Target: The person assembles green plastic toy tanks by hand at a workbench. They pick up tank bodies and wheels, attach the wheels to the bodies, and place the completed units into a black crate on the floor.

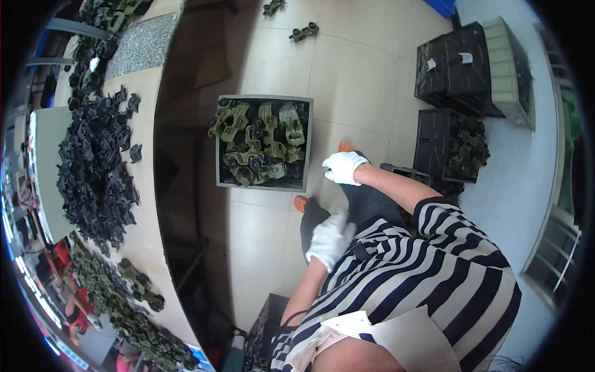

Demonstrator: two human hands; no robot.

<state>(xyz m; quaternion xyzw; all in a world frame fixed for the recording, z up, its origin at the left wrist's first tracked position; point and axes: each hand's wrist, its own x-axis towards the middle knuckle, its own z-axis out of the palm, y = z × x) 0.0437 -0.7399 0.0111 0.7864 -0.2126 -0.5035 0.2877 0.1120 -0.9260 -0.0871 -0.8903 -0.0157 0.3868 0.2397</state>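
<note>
My right hand (344,167), in a white glove, hangs above my right leg with its fingers curled together; nothing shows in it. Closer to my body, my left hand (331,239), also gloved in white, is smeared by motion in front of my waist, so its fingers do not read clearly. Neither hand touches the grey crate (309,146) standing on the floor beyond my feet. Olive-green toy vehicles (263,139) with black wheels are heaped inside that crate, and the right hand is nearest to it.
A long workbench (149,130) on the left carries a pile of dark plastic parts (99,167) and rows of green toy vehicles (118,297). Two toy vehicles (304,32) lie on the far floor. Dark crates (449,65) are stacked at right beside a pale green crate (511,71).
</note>
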